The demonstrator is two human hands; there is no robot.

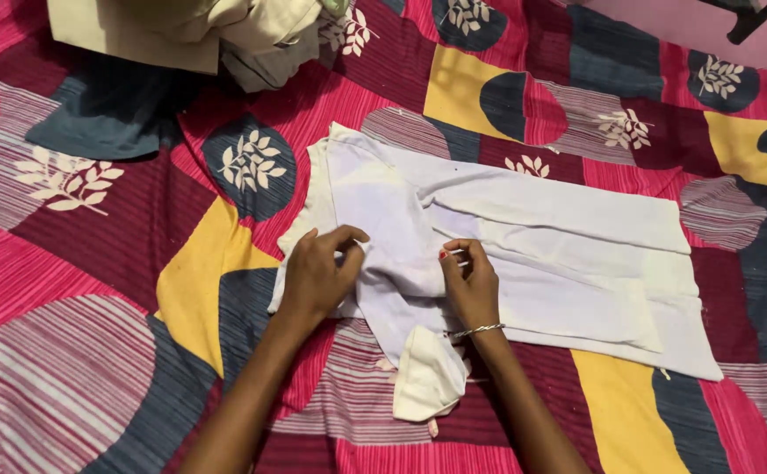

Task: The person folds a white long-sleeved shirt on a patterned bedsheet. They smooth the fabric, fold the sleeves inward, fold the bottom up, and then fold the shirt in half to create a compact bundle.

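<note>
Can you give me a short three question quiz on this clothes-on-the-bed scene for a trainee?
1. True or false: both hands touch the white garment.
2. Which wrist wears the thin bracelet?
A) left B) right C) neither
3. What lies at the top left of the patterned bedsheet?

Key
1. True: the left hand and the right hand pinch its fabric.
2. B.
3. A pile of cream-coloured cloth.

White garment (524,254) mid-frame. Bedspread (93,263): pink, maroon, yellow, slate-blue patches, striped half-circles, cream leaf sprigs. Cream-beige cloth pile (225,35) upper left. Silver bangle (475,331) on wrist, lower centre. Pink wall (664,17) upper right.
</note>
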